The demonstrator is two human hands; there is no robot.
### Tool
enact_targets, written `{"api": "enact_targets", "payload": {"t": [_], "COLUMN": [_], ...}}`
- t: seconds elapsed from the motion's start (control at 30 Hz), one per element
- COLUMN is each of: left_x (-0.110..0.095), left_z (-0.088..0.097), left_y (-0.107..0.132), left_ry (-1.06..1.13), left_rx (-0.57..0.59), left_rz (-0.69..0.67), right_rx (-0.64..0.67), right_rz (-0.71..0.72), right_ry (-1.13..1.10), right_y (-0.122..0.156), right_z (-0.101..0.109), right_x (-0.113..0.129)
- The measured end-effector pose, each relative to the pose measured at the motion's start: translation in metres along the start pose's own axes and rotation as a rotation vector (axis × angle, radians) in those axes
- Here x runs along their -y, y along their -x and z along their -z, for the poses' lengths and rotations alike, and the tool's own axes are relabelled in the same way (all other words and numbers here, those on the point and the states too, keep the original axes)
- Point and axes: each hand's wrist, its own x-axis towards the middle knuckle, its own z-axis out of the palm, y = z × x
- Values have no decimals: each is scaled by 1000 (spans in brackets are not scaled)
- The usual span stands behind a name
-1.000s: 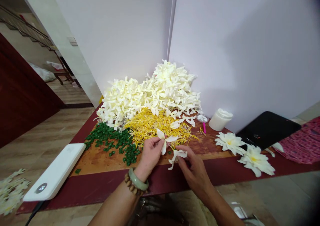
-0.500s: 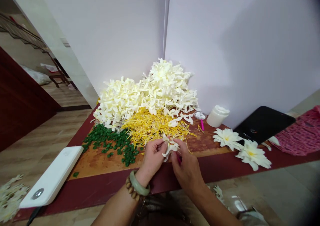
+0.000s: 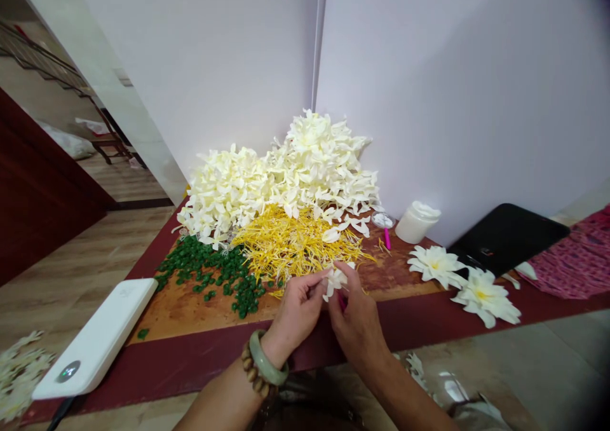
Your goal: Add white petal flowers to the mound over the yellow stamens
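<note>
Left hand (image 3: 298, 313) shifted on petals (image 3: 336, 280) (clear dish (image 3: 374, 220) holds white powder (image 3: 384, 220)).

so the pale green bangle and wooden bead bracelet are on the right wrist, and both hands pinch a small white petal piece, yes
No: the pale green bangle and brown wooden bead bracelet are on the left wrist, as the head view shows. The left hand and right hand do pinch the white petal piece.

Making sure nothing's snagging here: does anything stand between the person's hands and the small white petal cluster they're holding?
Nothing visible does. The fingertips of the left hand and right hand touch the small white petal cluster directly. The yellow strands lie behind it, not between.
</note>
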Motion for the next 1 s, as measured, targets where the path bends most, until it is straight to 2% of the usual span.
{"api": "enact_targets", "payload": {"t": [0.1,0.27,0.37,0.47,0.6,0.77,0.87,1.0], "left_x": [3,-7,-14,-16,-14,-14,-11,-8], "left_z": [-2,4,11,15,14,10,7,6], "left_y": [1,0,1,2,3,4,4,3], "left_ry": [-7,157,272,362,414,414,439,436], "left_rx": [-4,5,-74,-65,-28,-17,36,68], "left_rz": [-1,125,174,200,239,334,308,277], "right_rx": [-9,95,98,113,120,75,67,78], "right_rz": [-37,-81,-85,-90,-87,-26,-4,-21], "right_ry": [-98,-347,-388,-377,-251,156,360,462], "right_y": [-6,-16,-17,-15,-11,-11,-15,-22], "right_z": [-1,8,13,14,11,9,8,8], "right_x": [-2,-2,-1,1,3,13,21,27]}}
